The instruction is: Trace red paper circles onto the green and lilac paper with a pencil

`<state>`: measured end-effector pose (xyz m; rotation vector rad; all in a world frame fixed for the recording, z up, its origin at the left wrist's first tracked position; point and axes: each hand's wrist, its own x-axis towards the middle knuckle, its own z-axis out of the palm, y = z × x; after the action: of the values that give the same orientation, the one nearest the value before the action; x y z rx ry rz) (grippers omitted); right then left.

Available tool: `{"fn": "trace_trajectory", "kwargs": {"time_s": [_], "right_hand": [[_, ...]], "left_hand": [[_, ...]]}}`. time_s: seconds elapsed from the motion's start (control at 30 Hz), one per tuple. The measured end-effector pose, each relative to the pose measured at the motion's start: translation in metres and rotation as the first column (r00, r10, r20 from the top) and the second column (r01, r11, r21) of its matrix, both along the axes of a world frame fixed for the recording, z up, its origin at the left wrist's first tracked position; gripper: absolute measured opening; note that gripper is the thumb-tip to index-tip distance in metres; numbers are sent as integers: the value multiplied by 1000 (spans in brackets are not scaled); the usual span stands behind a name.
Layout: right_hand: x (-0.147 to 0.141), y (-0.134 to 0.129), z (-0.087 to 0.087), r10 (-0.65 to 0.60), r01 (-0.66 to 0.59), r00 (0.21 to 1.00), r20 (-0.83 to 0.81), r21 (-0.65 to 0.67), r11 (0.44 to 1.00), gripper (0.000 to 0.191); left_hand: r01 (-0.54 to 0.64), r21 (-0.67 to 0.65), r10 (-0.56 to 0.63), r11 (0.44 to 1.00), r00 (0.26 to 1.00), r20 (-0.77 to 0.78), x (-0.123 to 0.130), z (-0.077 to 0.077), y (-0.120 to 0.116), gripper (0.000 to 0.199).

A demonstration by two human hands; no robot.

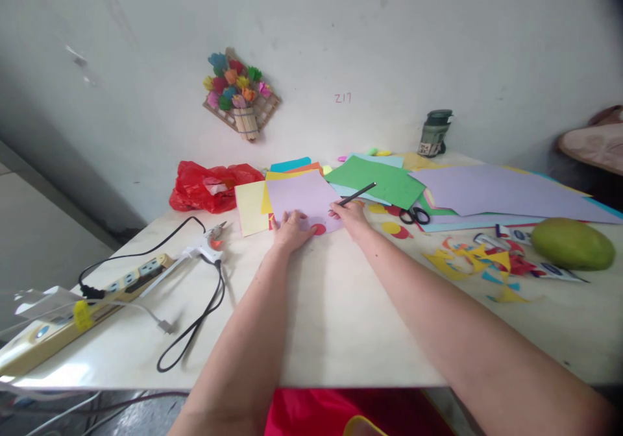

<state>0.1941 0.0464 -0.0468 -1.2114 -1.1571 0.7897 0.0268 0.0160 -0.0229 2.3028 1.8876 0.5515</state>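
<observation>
A sheet of light purple paper [302, 193] lies on the table with yellow and orange sheets partly under it. My left hand [291, 230] rests on its lower edge with the fingers apart, the thumb reaching to a small red paper circle [319, 230]. Closed around a black pencil [360, 193], my right hand [349, 215] sits at the sheet's right edge. The pencil slants up to the right, and its tip is too small to make out. Red and yellow circles [390, 228] lie right of my right hand, near black scissors [414, 216].
On the left are a glue gun [209, 248], its looped cord and a power strip [146, 268]. A red plastic bag [189, 189] lies behind them. At right are coloured sheets [496, 189], paper scraps [457, 261], glue tubes and a green mango [573, 244]. A bottle [435, 134] stands behind.
</observation>
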Motion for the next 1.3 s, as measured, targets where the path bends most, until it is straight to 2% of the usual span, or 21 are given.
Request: {"fn": "trace_trajectory", "kwargs": {"time_s": [0.27,0.57,0.77,1.0,1.3], "right_hand": [[-2,-3,4,24,-25,997,72,9,1000,23],[-3,-4,0,34,-28,922,386,-19,999,18],[-5,-6,2,31,-19,893,450,-30,999,14],[-7,-4,0,52,-64,853,520,6,998,16],[-16,-9,13,30,-5,772,635,-41,999,23]], "left_hand": [[-37,-34,36,999,999,-26,2,3,-3,47],[-38,3,38,999,999,-8,3,2,-3,48],[-39,10,39,999,999,3,2,-1,-1,50],[-48,-14,47,999,998,-40,2,-2,1,56],[-181,-134,166,974,979,-121,-1,-2,6,83]]}}
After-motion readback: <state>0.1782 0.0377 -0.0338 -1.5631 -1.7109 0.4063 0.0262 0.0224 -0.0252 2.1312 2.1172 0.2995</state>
